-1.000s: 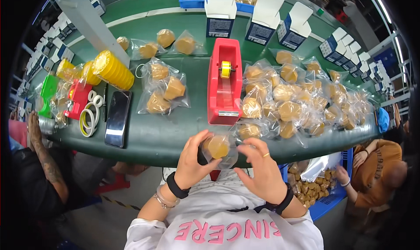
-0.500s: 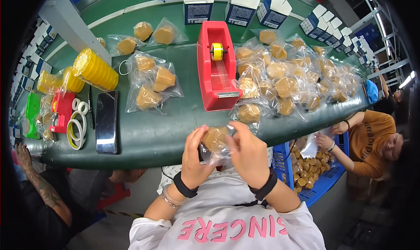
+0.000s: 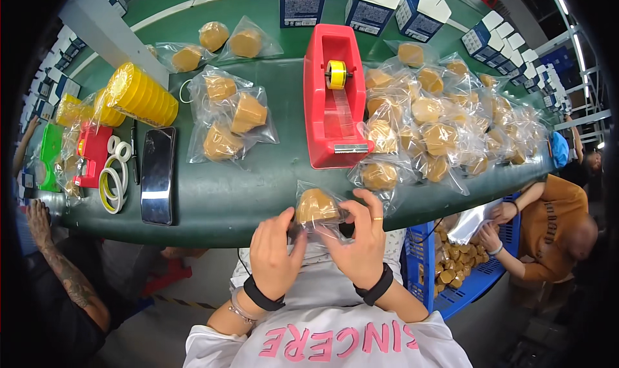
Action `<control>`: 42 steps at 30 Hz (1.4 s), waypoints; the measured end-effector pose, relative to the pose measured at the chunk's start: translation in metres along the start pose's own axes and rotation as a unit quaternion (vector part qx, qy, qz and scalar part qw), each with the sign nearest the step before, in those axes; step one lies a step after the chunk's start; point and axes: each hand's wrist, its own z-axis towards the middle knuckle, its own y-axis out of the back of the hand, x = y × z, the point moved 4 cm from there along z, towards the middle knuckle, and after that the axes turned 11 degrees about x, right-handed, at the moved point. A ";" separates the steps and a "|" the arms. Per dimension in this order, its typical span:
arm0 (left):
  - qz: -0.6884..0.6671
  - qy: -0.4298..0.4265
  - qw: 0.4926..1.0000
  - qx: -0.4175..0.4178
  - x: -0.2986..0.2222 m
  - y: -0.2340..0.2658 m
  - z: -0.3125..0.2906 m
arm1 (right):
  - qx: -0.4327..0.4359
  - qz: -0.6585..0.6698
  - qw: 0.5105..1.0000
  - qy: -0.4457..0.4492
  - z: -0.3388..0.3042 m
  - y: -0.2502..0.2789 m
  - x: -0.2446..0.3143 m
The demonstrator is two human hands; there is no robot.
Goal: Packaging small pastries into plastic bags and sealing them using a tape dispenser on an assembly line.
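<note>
A tan, faceted block in a clear plastic bag (image 3: 316, 207) is held low at the table's near edge, in front of my body. My left hand (image 3: 274, 252) grips the bag's left side, fingers bent and thumb pressed to the film. From the right, my right hand (image 3: 358, 242) holds the bag's lower edge with its thumb, its index finger raised beside the block. Just beyond stands a red tape dispenser (image 3: 316, 129) with a yellow roll and a strip of clear tape drawn to its cutter. Bagged tan blocks (image 3: 438, 136) are heaped right of it.
More bagged blocks (image 3: 222, 142) lie left of the dispenser, near a phone (image 3: 158, 174), tape rolls (image 3: 113, 187) and stacked yellow cups (image 3: 142, 97). Open boxes (image 3: 302, 7) line the far side. A co-worker sits by a blue crate (image 3: 419, 258) of loose blocks at right.
My hands have shifted slightly down and turned the bagged block, so its flat top faces away and more of it shows. My right fingers have lifted off its upper side.
</note>
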 end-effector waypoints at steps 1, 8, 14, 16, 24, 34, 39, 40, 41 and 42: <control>0.002 0.031 1.000 0.002 0.007 -0.003 -0.003 | 0.002 0.007 1.000 0.001 0.002 -0.004 -0.001; 0.025 -0.061 0.996 -0.054 -0.018 -0.004 -0.013 | -0.039 -0.035 0.996 0.068 -0.002 -0.013 0.011; 0.001 -0.065 0.997 -0.043 -0.015 -0.014 -0.023 | -0.036 -0.053 0.995 0.073 0.006 -0.015 0.007; -0.006 -0.075 0.996 -0.047 -0.011 -0.019 -0.020 | -0.031 -0.071 0.994 0.077 0.012 -0.012 0.009; -0.101 -0.082 0.991 -0.024 -0.016 -0.002 -0.013 | -0.034 -0.080 0.996 0.036 -0.019 0.014 0.003; -0.112 -0.122 0.985 0.046 -0.021 0.011 0.044 | 0.191 0.199 0.959 -0.065 0.052 0.043 -0.005; -0.100 -0.076 0.992 0.017 -0.009 -0.014 0.028 | 0.152 0.427 0.888 -0.078 0.008 0.034 -0.036; -0.096 -0.077 0.992 0.010 -0.007 -0.014 0.029 | 0.125 0.488 0.861 -0.069 0.001 0.034 -0.042; -0.100 -0.078 0.992 0.009 -0.007 -0.015 0.030 | 0.125 0.484 0.863 -0.070 -0.004 0.035 -0.042; -0.093 -0.091 0.991 0.021 -0.006 -0.015 0.028 | 0.129 0.308 0.942 0.013 -0.009 0.035 -0.034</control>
